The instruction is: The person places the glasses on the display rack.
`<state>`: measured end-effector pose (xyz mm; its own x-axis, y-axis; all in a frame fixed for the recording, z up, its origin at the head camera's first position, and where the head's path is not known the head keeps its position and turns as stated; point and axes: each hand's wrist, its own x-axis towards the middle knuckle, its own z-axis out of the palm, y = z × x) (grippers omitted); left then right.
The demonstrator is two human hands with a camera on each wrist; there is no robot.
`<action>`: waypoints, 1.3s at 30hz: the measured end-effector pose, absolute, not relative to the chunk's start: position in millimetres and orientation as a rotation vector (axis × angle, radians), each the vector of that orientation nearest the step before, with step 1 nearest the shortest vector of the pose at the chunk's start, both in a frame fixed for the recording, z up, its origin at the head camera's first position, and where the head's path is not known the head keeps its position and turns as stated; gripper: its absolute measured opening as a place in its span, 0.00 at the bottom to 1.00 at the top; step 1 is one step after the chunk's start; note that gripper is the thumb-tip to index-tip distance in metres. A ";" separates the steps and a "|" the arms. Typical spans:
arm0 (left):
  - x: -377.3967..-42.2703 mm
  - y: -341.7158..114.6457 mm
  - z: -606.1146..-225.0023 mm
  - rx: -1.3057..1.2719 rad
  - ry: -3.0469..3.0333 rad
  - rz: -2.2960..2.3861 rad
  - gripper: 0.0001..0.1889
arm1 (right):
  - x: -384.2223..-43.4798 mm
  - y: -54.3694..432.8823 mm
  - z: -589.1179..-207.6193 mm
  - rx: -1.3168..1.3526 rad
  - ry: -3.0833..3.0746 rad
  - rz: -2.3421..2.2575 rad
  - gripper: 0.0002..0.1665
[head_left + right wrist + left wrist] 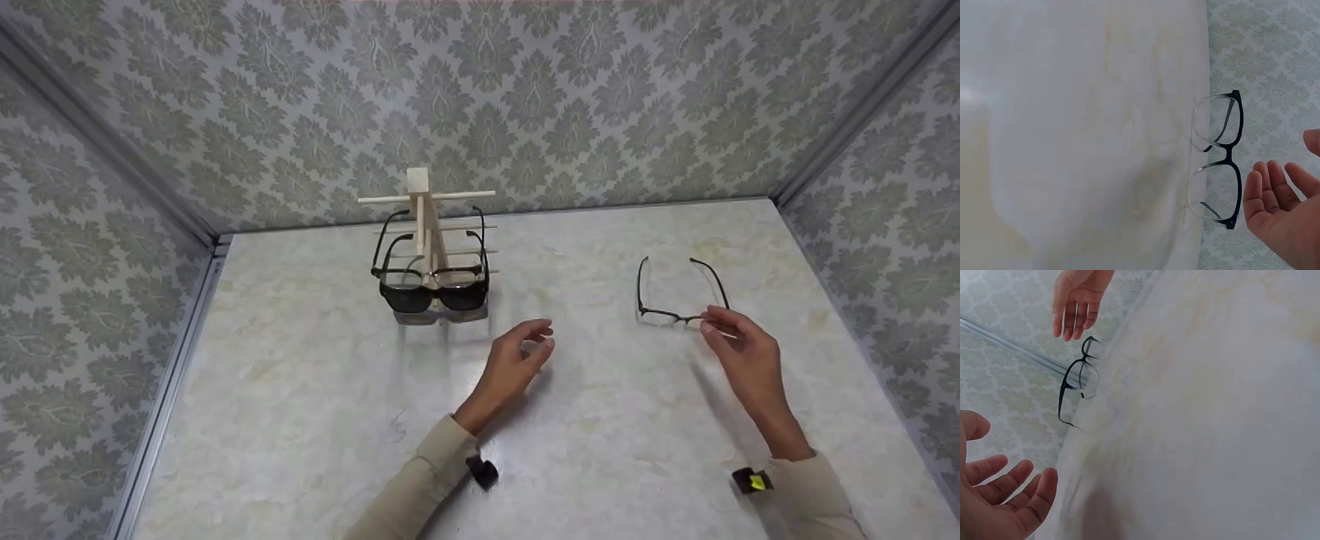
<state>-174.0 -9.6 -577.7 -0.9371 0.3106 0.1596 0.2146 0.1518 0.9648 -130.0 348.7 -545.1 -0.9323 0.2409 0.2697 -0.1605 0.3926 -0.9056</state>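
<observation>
A pair of black-framed clear glasses [679, 316] stands on the table with its temples unfolded and pointing to the back. Close to its right lens is my right hand [746, 352]; in the right wrist view its relaxed fingers [1278, 191] show a gap from the frame. My left hand [517, 360] hovers over the middle of the table, fingers loosely bent and holding nothing. Left of it, a wooden glasses rack [418, 180] carries dark sunglasses [435, 298] on a lower rung and black-framed clear glasses [405, 277] just above.
The marbled table [300, 420] meets a patterned wall [487, 97] at the back. Metal edge strips [172, 397] run along the left side. More patterned panels [885, 172] rise at both sides. The rack's upper rungs [465, 195] stick out sideways.
</observation>
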 end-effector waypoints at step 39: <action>-198.3 71.4 -602.6 0.644 2.398 1.781 0.25 | -145.6 393.0 -568.3 -0.422 -2.361 1.557 0.31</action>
